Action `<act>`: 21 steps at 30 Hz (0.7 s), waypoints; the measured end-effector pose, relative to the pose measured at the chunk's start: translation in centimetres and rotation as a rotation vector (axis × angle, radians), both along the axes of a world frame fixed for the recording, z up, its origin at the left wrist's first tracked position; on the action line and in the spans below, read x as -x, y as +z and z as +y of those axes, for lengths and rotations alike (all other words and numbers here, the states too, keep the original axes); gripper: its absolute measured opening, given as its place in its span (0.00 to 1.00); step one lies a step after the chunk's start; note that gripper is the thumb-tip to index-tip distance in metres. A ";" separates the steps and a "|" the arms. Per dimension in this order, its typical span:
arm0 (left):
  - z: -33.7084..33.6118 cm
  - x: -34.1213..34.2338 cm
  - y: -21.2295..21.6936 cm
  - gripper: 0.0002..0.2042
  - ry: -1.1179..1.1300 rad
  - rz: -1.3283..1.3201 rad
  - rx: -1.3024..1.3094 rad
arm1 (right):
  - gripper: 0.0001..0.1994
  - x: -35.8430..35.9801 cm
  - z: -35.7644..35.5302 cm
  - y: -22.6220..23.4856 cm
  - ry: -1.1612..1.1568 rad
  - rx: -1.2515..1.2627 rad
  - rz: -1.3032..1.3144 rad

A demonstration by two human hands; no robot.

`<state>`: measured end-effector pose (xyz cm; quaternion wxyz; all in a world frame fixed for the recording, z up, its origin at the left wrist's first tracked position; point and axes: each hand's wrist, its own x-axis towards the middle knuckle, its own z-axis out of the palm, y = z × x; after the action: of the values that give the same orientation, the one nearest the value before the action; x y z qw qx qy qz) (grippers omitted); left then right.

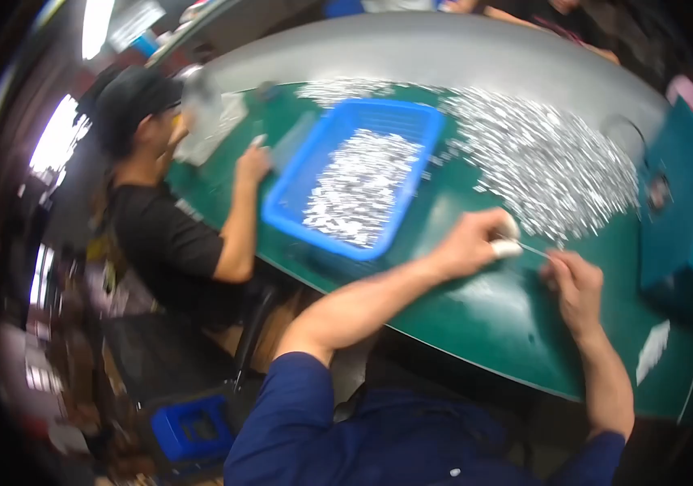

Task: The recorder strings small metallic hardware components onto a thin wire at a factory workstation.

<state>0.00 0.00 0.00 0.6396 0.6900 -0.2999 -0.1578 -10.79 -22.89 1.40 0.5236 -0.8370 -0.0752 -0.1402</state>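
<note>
Both my hands are over the green table, with a thin pale rod-like piece (533,249) stretched between them. My left hand (472,241), with white covers on its thumb and a finger, is closed at one end of the piece. Pinched in the fingertips of my right hand (578,290) is the other end. Blur hides the exact kind of the piece. Just beyond my hands spreads a large heap of small silvery metal pieces (545,162). To the left of my left hand stands a blue plastic basket (282,202) with many similar silvery pieces inside.
A co-worker in a black cap and shirt (172,235) sits at the left, hands over the table. At the right stands a teal box-shaped machine (670,235). A white scrap (653,350) lies near the right edge. A grey raised panel (444,50) bounds the far side.
</note>
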 end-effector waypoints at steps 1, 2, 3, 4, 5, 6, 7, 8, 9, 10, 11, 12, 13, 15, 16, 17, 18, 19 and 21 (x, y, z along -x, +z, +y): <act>-2.3 1.1 -0.5 0.10 -0.012 -0.071 0.042 | 0.10 1.0 -2.3 0.2 0.002 -0.109 0.187; -4.6 2.2 -0.6 0.11 -0.016 -0.073 0.081 | 0.10 1.8 -4.7 0.7 0.044 -0.086 0.179; 1.4 -3.8 1.3 0.11 -0.109 -0.182 0.014 | 0.09 -2.4 1.7 -0.3 -0.003 -0.406 0.321; 2.0 -2.5 1.1 0.11 -0.061 -0.166 0.023 | 0.09 -1.9 1.9 0.1 0.034 -0.619 0.601; 2.3 -1.3 0.8 0.10 -0.020 -0.148 0.034 | 0.09 -1.5 2.2 0.2 0.075 -0.591 0.626; 2.2 -0.9 0.9 0.11 -0.024 -0.112 0.052 | 0.09 -1.3 2.4 0.0 0.031 -0.505 0.535; 2.2 -0.9 0.9 0.11 -0.017 -0.118 0.063 | 0.10 -1.1 2.7 0.2 -0.016 -0.422 0.444; 2.1 -0.8 0.9 0.11 0.010 -0.118 0.046 | 0.09 -0.8 3.5 0.4 -0.053 -0.327 0.258; 2.1 -0.8 1.3 0.11 0.031 -0.117 0.025 | 0.09 -0.9 3.5 0.6 -0.055 -0.321 0.253; 2.4 -0.9 2.0 0.11 0.035 -0.075 -0.037 | 0.09 -0.9 3.4 0.9 -0.043 -0.073 0.010; 2.5 -0.8 2.0 0.11 0.031 -0.075 -0.032 | 0.09 -1.0 3.3 1.0 -0.030 0.175 -0.230; 2.4 -1.0 2.0 0.11 0.018 -0.078 -0.019 | 0.10 -1.1 2.8 1.2 -0.037 0.247 -0.215; 2.2 -1.1 1.9 0.11 0.004 -0.080 -0.007 | 0.10 -1.1 2.1 1.0 -0.045 0.248 -0.215; 2.1 -1.0 1.5 0.11 -0.010 -0.103 0.002 | 0.09 -1.1 1.2 0.5 0.032 -0.245 0.357; 2.2 -0.9 1.3 0.11 -0.016 -0.125 0.011 | 0.09 -1.2 1.3 0.6 0.031 -0.243 0.354; 2.3 -1.1 1.2 0.11 -0.015 -0.129 0.013 | 0.10 -1.4 1.6 1.1 0.052 -0.376 0.440; 2.2 -1.1 1.2 0.11 -0.017 -0.135 -0.001 | 0.10 -1.2 1.7 1.4 0.063 -0.512 0.527; 2.0 -1.1 1.3 0.10 -0.019 -0.142 -0.015 | 0.10 -1.1 1.9 1.3 0.055 -0.514 0.525; 2.1 -1.3 1.7 0.10 -0.004 -0.113 -0.050 | 0.12 -0.9 2.5 0.7 -0.076 -0.281 0.250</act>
<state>1.25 2.10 1.74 0.6039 0.7128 -0.3331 -0.1272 -9.86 -20.38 2.12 0.6350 -0.7686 0.0426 -0.0639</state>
